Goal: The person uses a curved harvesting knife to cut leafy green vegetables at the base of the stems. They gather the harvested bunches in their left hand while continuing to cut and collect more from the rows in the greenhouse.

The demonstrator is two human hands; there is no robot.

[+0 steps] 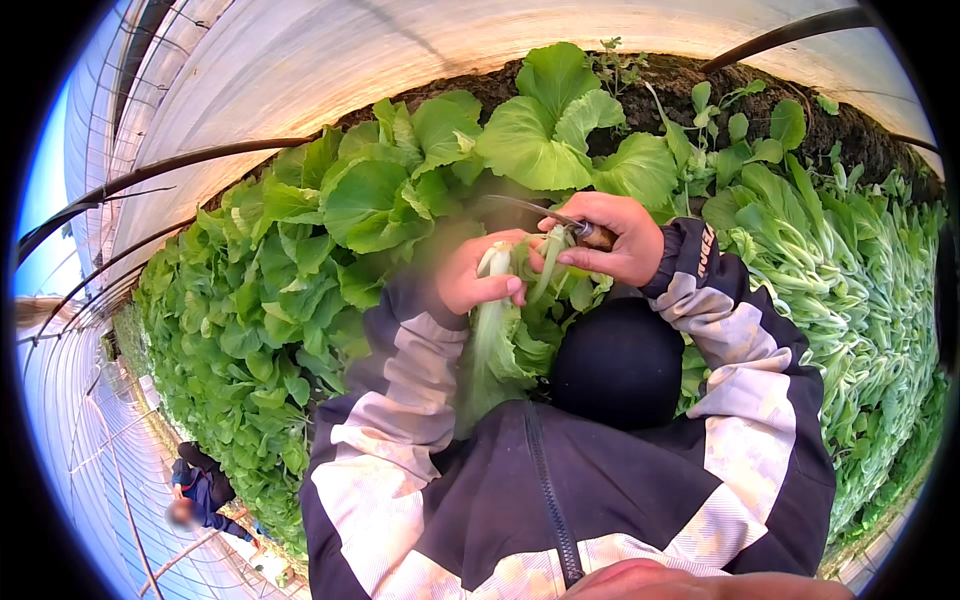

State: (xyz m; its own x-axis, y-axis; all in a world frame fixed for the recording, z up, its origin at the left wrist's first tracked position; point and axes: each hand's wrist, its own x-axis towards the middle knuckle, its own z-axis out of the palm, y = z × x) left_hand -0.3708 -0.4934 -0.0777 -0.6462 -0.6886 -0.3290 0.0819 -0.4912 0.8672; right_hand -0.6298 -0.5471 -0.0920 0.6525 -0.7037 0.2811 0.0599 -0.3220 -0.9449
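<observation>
My left hand (480, 277) grips a leafy green plant (495, 315) near its pale cut base, the leaves hanging down towards my jacket. Just to the right, my right hand (607, 236) is closed around the wooden handle (598, 235) of a tool with a thin, curved metal blade (517, 201), which points left above my left hand. The fingers of my right hand also touch some green stalks (551, 259) beside the plant's base. The blade's tip is blurred against the leaves.
Broad-leaved greens (367, 202) grow densely ahead and left. Many pulled or cut greens (855, 315) lie at the right. My dark knee (619, 364) is below my right hand. Plastic sheeting (450, 37) on curved poles (195, 154) borders the bed. Another person (202, 487) is at lower left.
</observation>
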